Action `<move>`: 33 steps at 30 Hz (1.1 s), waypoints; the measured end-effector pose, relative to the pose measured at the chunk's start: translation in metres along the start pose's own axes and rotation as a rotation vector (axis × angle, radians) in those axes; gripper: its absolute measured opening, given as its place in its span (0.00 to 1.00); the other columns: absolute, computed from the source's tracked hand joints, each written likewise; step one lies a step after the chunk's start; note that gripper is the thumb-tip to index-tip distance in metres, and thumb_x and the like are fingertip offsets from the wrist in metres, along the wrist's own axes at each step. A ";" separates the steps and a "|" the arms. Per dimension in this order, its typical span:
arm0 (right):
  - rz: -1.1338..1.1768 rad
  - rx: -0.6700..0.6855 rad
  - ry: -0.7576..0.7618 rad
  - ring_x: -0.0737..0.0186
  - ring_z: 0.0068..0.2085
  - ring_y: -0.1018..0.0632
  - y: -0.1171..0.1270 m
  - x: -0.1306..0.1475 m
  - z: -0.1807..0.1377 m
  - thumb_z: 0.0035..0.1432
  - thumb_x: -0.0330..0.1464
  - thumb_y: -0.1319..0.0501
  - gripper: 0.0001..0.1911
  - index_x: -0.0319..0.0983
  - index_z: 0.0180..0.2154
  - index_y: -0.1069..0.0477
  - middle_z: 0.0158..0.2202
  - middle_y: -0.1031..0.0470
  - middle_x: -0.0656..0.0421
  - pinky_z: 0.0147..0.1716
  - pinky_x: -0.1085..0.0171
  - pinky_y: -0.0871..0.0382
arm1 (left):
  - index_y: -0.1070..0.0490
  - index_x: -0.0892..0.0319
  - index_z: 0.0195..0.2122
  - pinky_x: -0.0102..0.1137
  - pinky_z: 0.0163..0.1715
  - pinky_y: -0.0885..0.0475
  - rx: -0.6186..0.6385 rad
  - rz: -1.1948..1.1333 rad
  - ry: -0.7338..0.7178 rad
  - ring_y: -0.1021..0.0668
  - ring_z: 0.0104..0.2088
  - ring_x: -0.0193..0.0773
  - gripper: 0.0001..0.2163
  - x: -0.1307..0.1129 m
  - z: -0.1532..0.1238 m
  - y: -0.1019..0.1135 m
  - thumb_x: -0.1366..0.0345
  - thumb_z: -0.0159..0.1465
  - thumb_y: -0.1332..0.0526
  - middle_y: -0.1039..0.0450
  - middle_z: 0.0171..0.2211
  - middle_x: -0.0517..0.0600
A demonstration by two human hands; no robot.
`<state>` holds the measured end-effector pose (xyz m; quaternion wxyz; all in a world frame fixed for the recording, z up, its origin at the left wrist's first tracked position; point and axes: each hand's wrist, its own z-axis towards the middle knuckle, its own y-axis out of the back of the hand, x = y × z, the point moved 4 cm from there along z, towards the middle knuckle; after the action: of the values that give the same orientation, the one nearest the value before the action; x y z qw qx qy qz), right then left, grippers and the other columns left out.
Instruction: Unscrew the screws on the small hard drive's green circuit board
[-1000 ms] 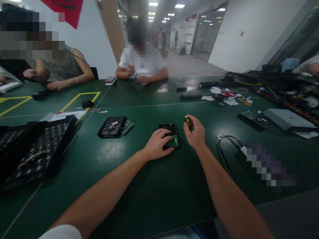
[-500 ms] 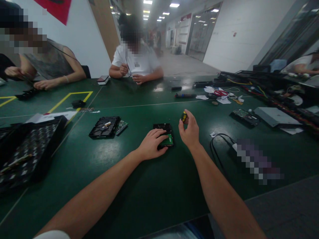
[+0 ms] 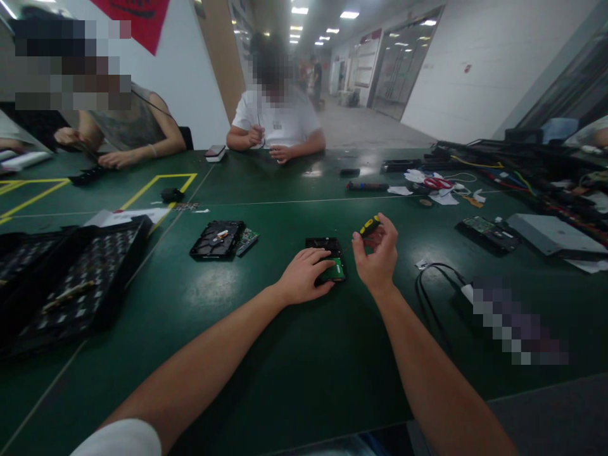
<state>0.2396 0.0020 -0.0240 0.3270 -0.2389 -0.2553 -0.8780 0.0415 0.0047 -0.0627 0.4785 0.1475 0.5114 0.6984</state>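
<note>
A small black hard drive (image 3: 325, 244) with a green circuit board lies on the green table (image 3: 266, 354) in front of me. My left hand (image 3: 304, 276) rests flat on its near end, fingers spread over the board. My right hand (image 3: 377, 253) hovers just right of the drive, fingers curled around a yellow-and-black screwdriver (image 3: 368, 225) whose handle sticks out at the top of the hand. The screwdriver's tip is hidden in my palm.
A second black drive (image 3: 217, 239) with a loose board lies to the left. A black tray of parts (image 3: 71, 278) sits at far left. A black cable (image 3: 437, 285), another board (image 3: 484, 228) and a grey box (image 3: 551, 233) lie right. Two people sit across the table.
My right hand has turned the screwdriver so its handle now tilts to the right instead of standing upright. My left hand stays on the drive.
</note>
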 end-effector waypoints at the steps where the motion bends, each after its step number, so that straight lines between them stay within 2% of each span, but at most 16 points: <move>1: -0.006 0.013 0.015 0.56 0.43 0.19 -0.001 0.001 -0.001 0.66 0.41 0.38 0.33 0.46 0.67 0.47 0.56 0.30 0.48 0.38 0.55 0.17 | 0.27 0.55 0.58 0.54 0.64 0.34 0.002 -0.001 0.002 0.29 0.64 0.55 0.22 0.000 0.000 0.000 0.55 0.64 0.34 0.31 0.63 0.58; 11: -0.023 0.034 0.063 0.56 0.42 0.19 -0.004 -0.001 -0.003 0.66 0.40 0.37 0.31 0.46 0.66 0.44 0.58 0.30 0.48 0.36 0.55 0.17 | 0.27 0.56 0.58 0.52 0.65 0.35 0.013 0.009 0.008 0.30 0.65 0.55 0.23 0.002 -0.001 -0.001 0.54 0.64 0.35 0.31 0.64 0.58; 16: -0.014 0.062 0.063 0.53 0.44 0.19 -0.005 -0.001 -0.003 0.66 0.41 0.38 0.31 0.46 0.66 0.44 0.59 0.31 0.47 0.37 0.53 0.17 | 0.26 0.56 0.58 0.52 0.65 0.35 0.011 0.002 0.007 0.30 0.65 0.55 0.22 0.001 0.000 0.000 0.54 0.64 0.35 0.31 0.63 0.59; 29: -0.001 0.113 0.066 0.54 0.43 0.19 -0.006 0.002 -0.003 0.67 0.39 0.38 0.31 0.47 0.67 0.44 0.55 0.27 0.49 0.39 0.53 0.16 | 0.26 0.56 0.57 0.53 0.64 0.35 0.002 0.000 0.006 0.30 0.65 0.55 0.22 0.001 0.000 0.000 0.54 0.64 0.34 0.31 0.63 0.58; 33: -0.013 0.104 0.064 0.52 0.45 0.19 -0.007 0.001 -0.003 0.66 0.39 0.38 0.31 0.46 0.67 0.44 0.55 0.28 0.49 0.39 0.52 0.16 | 0.26 0.55 0.58 0.53 0.64 0.35 0.001 -0.004 0.007 0.30 0.65 0.55 0.22 0.001 0.000 -0.001 0.54 0.64 0.34 0.30 0.63 0.58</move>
<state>0.2333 0.0038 -0.0276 0.3414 -0.1917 -0.2914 -0.8728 0.0409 0.0056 -0.0637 0.4781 0.1442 0.5138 0.6976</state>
